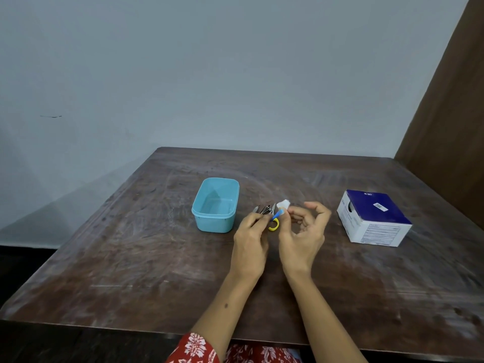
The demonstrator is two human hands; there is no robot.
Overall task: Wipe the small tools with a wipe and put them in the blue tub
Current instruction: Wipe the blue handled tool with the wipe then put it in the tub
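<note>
Here the left hand [250,231] pinches small scissors [275,218] (yellow loop hanging) just right of the blue tub [215,205]; the right hand [303,229] pinches a white wipe [283,204] beside their blades.

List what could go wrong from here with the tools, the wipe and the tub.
1. The left hand grips several thin metal tools in a bunch along with the small scissors; one might slip onto the table.
2. The wipe pinched by the right hand is small, so pointed tips may prick fingers.
3. The blue tub looks light; dropped tools may nudge it.
</note>
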